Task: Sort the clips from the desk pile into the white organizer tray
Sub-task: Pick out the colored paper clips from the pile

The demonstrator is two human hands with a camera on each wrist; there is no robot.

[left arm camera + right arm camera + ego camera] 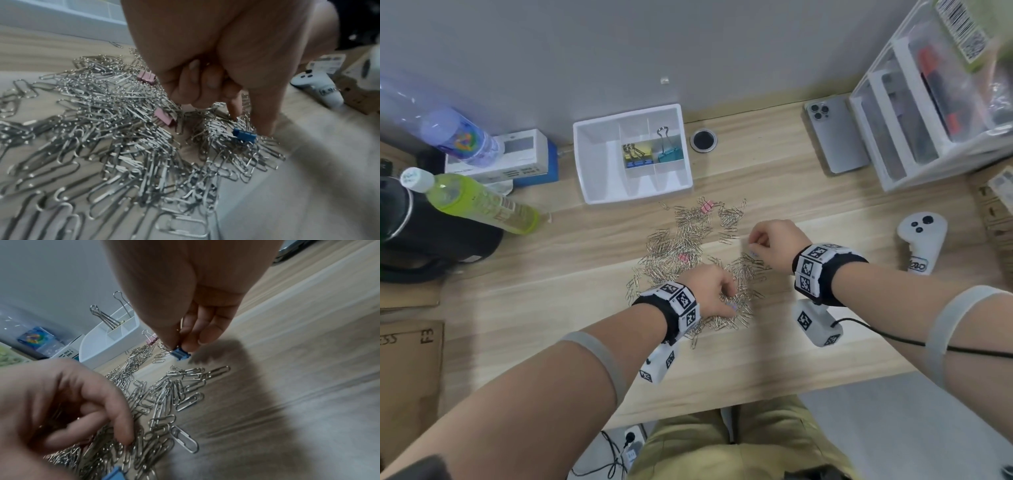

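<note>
A: Where do we stand with the sorting?

B: We are mid-pick. Our right hand [185, 331] pinches a small blue binder clip [180, 353] between thumb and fingertips, just above the surface [808, 342] at the right edge of the paper clip pile [688, 246]. Our left hand [710, 291] is curled down into the near side of the pile, fingertips among the silver clips; we cannot tell whether it actually pinches 1.

A: And the white organizer tray [599, 164]?

B: It sits just beyond the pile, against the wall. 2 of its small compartments already hold binder clips; the big left compartment looks bare.

A: What is left in the heap?

B: At least 2 pink binder clips [163, 116] and another blue binder clip [244, 134] beside our left fingers, plus all the paper clips.

A: So the next move?

B: Probably we carry the pinched blue clip up and over the tray wall and release it with the other small clips, keeping the pinch firm so it does not snag loose paper clips.
</note>
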